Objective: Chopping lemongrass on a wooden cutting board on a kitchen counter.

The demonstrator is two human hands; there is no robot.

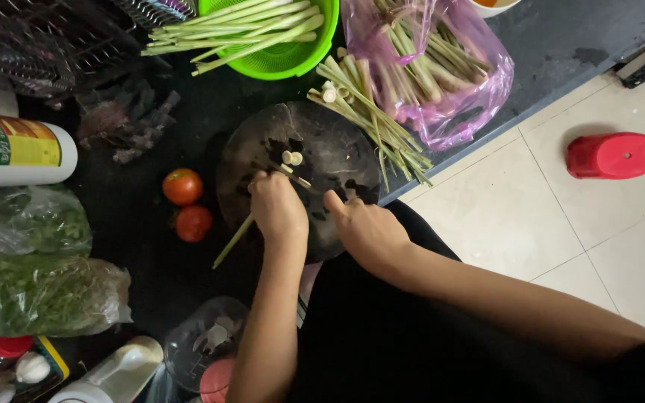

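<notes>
A: Item one, the stalk point(244, 227). How is it held?

B: It is clamped in the grip of the left hand point(276, 207), laid across the round dark cutting board point(337, 149), so that its tip is kept over the board where two cut pieces point(292, 157) are seen. The right hand point(367, 231) is pressed flat at the board's near edge, its grip apart and nothing held; no knife can be made out.

A: Stock nearby?

B: A loose bundle of stalks point(371, 116) is laid on the board's far rim, within reach. More are kept in a pink bag point(449, 75); others are collected in a green colander point(278, 45).

A: Surface and room?

B: A black desk point(554, 37) is recorded, carrying two tomatoes point(187, 205), bagged greens point(31, 295) and a white bottle point(16, 148). A pale tiled floor point(561, 224) with a red stool point(612, 155) is noted alongside.
</notes>
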